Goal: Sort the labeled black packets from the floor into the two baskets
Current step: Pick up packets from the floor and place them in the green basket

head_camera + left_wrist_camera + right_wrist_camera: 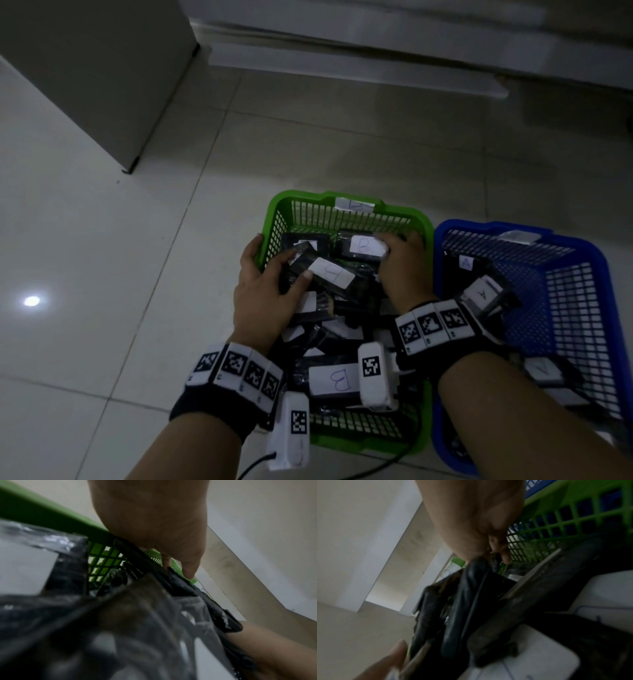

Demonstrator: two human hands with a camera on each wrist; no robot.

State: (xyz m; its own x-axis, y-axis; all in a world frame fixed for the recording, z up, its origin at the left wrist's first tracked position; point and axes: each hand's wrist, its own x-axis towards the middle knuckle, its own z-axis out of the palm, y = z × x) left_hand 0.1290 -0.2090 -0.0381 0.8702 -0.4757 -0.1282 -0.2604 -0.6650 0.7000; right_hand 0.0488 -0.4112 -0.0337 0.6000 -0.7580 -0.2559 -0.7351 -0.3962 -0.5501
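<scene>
A green basket (301, 196) marked B is piled with several black packets bearing white B labels. Next to it on the right, a blue basket (479, 226) holds packets labelled A (483, 293). My left hand (294, 265) is at the green basket's left wall and grips a B packet (334, 275), thumb beside the label. My right hand (387, 246) is curled on another B packet (363, 247) at the back of the pile. In the left wrist view my left hand (180, 566) reaches down behind black packets by the green rim (34, 511). In the right wrist view my right hand (494, 555) pinches a black packet (471, 588).
Pale tiled floor (102, 274) lies to the left and behind the baskets. A grey cabinet (85, 68) stands at the upper left, and a white furniture base (342, 58) runs along the back. A black cable (253, 462) trails near my left wrist.
</scene>
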